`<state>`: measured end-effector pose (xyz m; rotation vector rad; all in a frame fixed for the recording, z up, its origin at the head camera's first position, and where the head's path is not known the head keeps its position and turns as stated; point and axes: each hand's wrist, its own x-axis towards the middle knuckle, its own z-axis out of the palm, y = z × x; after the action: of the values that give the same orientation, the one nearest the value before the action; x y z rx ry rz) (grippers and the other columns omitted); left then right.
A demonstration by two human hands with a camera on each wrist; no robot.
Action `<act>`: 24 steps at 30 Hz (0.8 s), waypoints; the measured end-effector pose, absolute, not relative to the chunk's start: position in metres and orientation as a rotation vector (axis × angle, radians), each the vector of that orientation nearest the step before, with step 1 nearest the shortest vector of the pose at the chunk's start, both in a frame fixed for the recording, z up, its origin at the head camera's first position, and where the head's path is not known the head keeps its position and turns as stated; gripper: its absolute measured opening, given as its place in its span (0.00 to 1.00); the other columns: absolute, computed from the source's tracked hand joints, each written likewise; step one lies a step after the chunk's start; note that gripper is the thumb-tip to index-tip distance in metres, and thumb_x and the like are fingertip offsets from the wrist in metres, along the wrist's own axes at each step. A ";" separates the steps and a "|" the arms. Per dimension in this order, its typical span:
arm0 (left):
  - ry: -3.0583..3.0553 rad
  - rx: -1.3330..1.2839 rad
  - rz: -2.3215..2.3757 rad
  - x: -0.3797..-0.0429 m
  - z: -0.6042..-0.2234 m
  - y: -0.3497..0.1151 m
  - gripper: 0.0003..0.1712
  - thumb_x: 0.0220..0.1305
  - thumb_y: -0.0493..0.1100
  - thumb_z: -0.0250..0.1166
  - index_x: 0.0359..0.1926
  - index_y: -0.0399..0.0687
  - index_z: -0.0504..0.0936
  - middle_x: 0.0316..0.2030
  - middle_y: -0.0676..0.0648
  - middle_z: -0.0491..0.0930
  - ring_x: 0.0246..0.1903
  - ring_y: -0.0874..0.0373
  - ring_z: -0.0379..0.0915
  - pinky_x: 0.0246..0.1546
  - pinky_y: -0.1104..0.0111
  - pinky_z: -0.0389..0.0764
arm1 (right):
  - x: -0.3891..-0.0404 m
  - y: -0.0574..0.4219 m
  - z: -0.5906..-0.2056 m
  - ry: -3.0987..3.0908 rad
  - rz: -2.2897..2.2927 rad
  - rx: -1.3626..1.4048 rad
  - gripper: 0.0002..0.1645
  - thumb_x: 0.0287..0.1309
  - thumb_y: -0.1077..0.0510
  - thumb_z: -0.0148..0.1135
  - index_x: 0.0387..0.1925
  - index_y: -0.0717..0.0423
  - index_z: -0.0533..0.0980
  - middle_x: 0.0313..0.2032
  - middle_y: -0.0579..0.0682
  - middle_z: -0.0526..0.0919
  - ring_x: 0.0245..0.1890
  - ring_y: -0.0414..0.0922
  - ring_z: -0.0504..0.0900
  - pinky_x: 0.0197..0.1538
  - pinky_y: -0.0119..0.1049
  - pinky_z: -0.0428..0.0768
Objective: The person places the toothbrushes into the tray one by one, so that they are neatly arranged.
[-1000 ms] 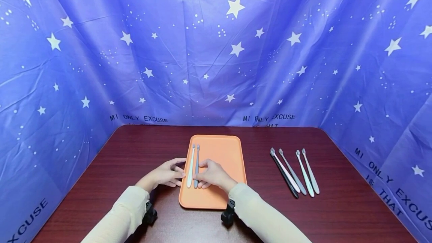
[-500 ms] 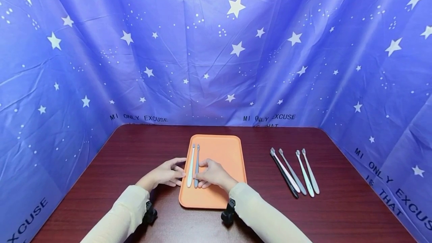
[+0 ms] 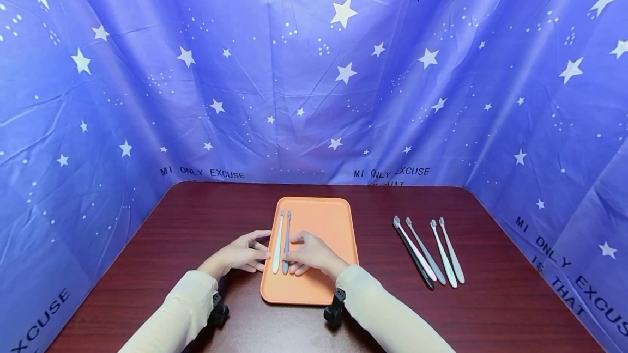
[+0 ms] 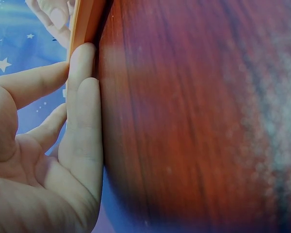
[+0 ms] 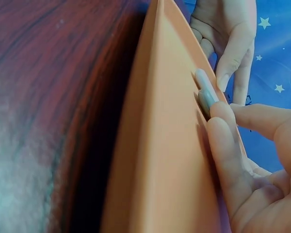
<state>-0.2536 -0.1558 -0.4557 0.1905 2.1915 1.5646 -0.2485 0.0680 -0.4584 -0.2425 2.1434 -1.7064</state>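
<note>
An orange tray [image 3: 324,214] lies on the table, bearing two toothbrushes side by side along its left edge, heads pointing away. The outer toothbrush [image 3: 278,247] is pale mint-white; the inner one [image 3: 287,233] is grey. My right hand [image 3: 311,252] reaches over the tray and pinches the grey toothbrush low on its handle, as the right wrist view confirms with fingertips at the handle end [image 5: 203,103]. At the tray's left rim, my left hand [image 3: 240,252] holds the edge, thumb at the rim and fingers [image 4: 87,116] along the outer wall.
Several more toothbrushes lie on the table to the right: a black one [image 3: 424,277], a white one [image 3: 424,264], a grey one [image 3: 429,256], and a mint one [image 3: 446,260] beside a grey-green one [image 3: 456,260]. A blue star-printed curtain [image 3: 304,80] surrounds the dark red wooden table [image 3: 211,206].
</note>
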 end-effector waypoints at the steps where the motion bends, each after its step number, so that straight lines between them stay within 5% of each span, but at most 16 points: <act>1: 2.191 0.189 1.564 -0.254 -0.456 -0.156 0.40 0.65 0.37 0.66 0.75 0.42 0.59 0.45 0.42 0.78 0.33 0.47 0.86 0.34 0.58 0.82 | -0.249 0.069 -0.458 2.139 -1.708 -0.245 0.30 0.59 0.62 0.71 0.58 0.68 0.67 0.26 0.59 0.85 0.19 0.43 0.84 0.26 0.38 0.83; 24: 2.187 0.219 1.576 -0.252 -0.454 -0.156 0.40 0.65 0.36 0.65 0.75 0.40 0.59 0.44 0.42 0.78 0.32 0.48 0.85 0.33 0.59 0.82 | -0.238 0.115 -0.447 2.243 -1.579 -0.328 0.31 0.59 0.60 0.71 0.59 0.68 0.68 0.29 0.57 0.83 0.21 0.46 0.85 0.27 0.40 0.84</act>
<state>-0.2523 -0.1561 -0.4539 0.2191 2.1874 1.5764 -0.2383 0.1150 -0.4472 -0.3283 2.2429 -1.5790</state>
